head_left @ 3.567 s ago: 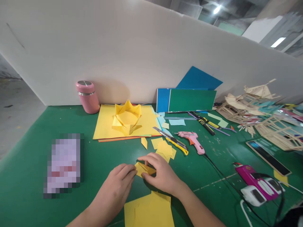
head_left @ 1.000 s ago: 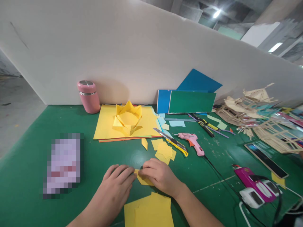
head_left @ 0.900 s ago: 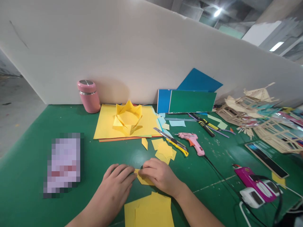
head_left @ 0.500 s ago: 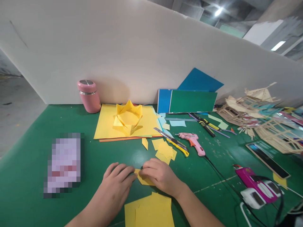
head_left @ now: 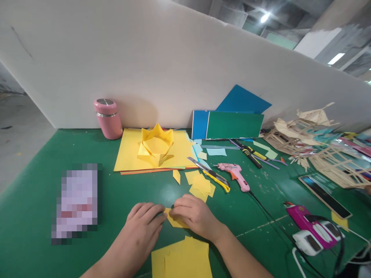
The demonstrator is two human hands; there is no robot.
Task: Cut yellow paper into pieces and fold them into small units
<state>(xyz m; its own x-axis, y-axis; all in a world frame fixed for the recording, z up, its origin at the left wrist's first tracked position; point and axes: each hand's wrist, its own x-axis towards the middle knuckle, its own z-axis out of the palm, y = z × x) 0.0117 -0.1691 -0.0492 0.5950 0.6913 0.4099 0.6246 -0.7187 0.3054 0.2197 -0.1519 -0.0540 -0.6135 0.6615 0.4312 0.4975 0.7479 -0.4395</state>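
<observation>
One small folded piece of yellow paper [head_left: 176,222] is held low over the tabletop [head_left: 121,197], between the two hands. By the right hand [head_left: 197,217], whose fingers are bent and drawn nearly closed, its right part is gripped and partly covered. Its left end is met by the fingertips of the left hand [head_left: 142,228], which is loosely curled; whether it is pinched there cannot be told. Nearer the wearer, a few yellow sheets [head_left: 188,260] are laid overlapping. Beyond the hands, yellow paper squares [head_left: 201,184] are heaped beside a utility knife [head_left: 214,178], with a pink glue gun [head_left: 236,174] placed to its right. A pointed yellow paper ring [head_left: 155,158] is set upright on stacked paper [head_left: 127,154].
</observation>
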